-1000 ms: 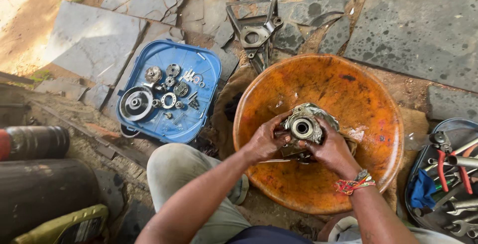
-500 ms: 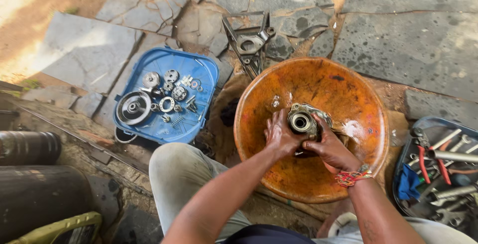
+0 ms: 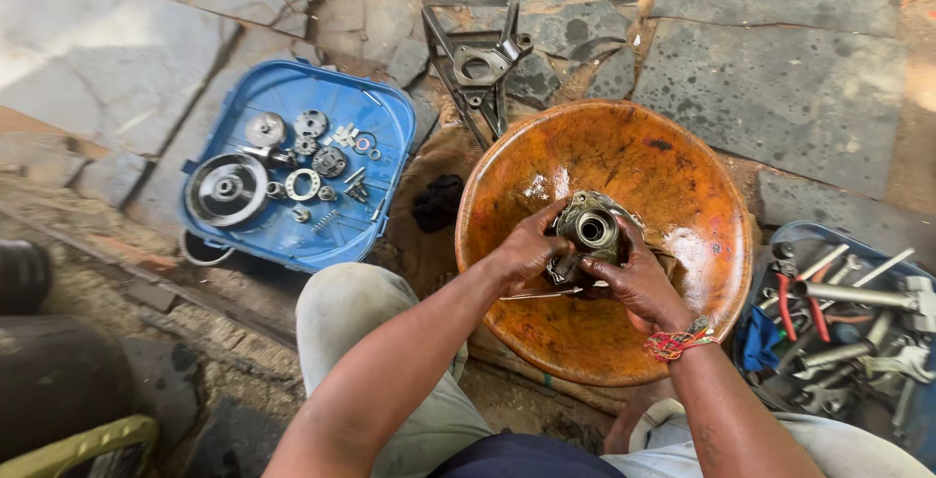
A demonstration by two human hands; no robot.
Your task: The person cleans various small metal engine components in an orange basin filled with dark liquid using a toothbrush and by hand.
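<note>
Both hands close around a greasy grey metal housing with a round bore in its top (image 3: 589, 231), held near the middle of a wide, shallow orange-brown basin (image 3: 682, 161) that sits on the cracked grey stone paving (image 3: 809, 78). The left hand (image 3: 524, 254) clamps the part's near-left flank with the fingers curled under it, while the right hand (image 3: 636, 283), a red braided thread band (image 3: 673, 343) on its wrist, grips the near-right side. Held this way, the bore faces up toward the camera. Keeping the piece over the wet-looking basin would let any drips fall inside its rim rather than on the ground. Just beyond the basin's left edge lies a blue plastic lid used as a tray (image 3: 390, 112), where a pulley wheel (image 3: 225, 188), gears, rings and small fasteners are spread apart, probably so none get lost. At the basin's far edge rests a dark metal bracket frame (image 3: 478, 59). By its right edge, a blue container (image 3: 829, 236) holds red-handled pliers, spanners and sockets within the right hand's reach.
</note>
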